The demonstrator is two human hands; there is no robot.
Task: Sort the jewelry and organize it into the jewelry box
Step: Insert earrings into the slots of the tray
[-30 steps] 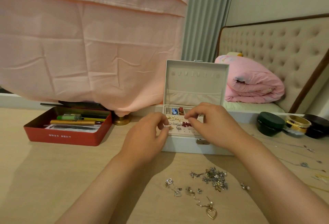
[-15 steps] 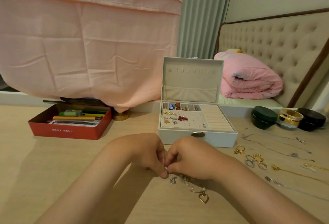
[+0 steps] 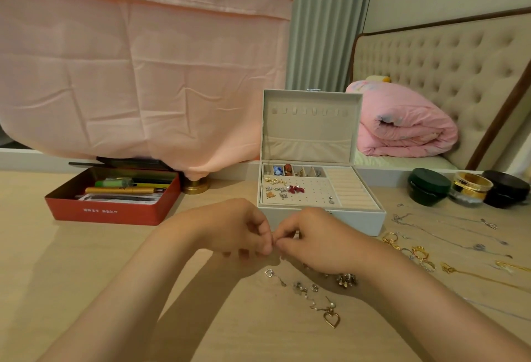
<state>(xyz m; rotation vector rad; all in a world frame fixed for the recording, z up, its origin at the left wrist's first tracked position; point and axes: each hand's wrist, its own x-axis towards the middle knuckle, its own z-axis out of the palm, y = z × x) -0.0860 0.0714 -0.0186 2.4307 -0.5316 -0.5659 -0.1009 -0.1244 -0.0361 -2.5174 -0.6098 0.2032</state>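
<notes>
A white jewelry box (image 3: 359,222) was set open on the table (image 3: 57,261), its lid (image 3: 311,126) stood upright. Earrings (image 3: 283,186) were pinned on the left of its perforated panel, among them pearl, silver and red ones. Blue and red pieces (image 3: 283,170) were kept in the small back compartments, and ring rolls (image 3: 349,189) were seen on the right. To the left, well apart, a red tin (image 3: 109,212) was filled with pens and a green marker (image 3: 113,183). White writing was printed on the tin's front, but it could not be read. The left hand (image 3: 230,226) and right hand (image 3: 319,239) were held just in front of the box. Their fingers were curled and their fingertips were brought together. Whether anything was pinched there could not be told. The box's clasp was partly hidden by the right hand. Loose jewelry was scattered below the hands: a silver cluster (image 3: 347,279) beside the right wrist, small silver pieces (image 3: 270,273) and a heart pendant (image 3: 331,319). Gold rings (image 3: 391,240) and chains (image 3: 448,229) were laid out to the right. Behind them a green jar (image 3: 428,186), a gold jar (image 3: 471,187) and a black jar (image 3: 505,187) were lined up. A pink curtain (image 3: 129,74) was hung behind the tin, and a pink quilt (image 3: 402,128) was rolled on the bed.
</notes>
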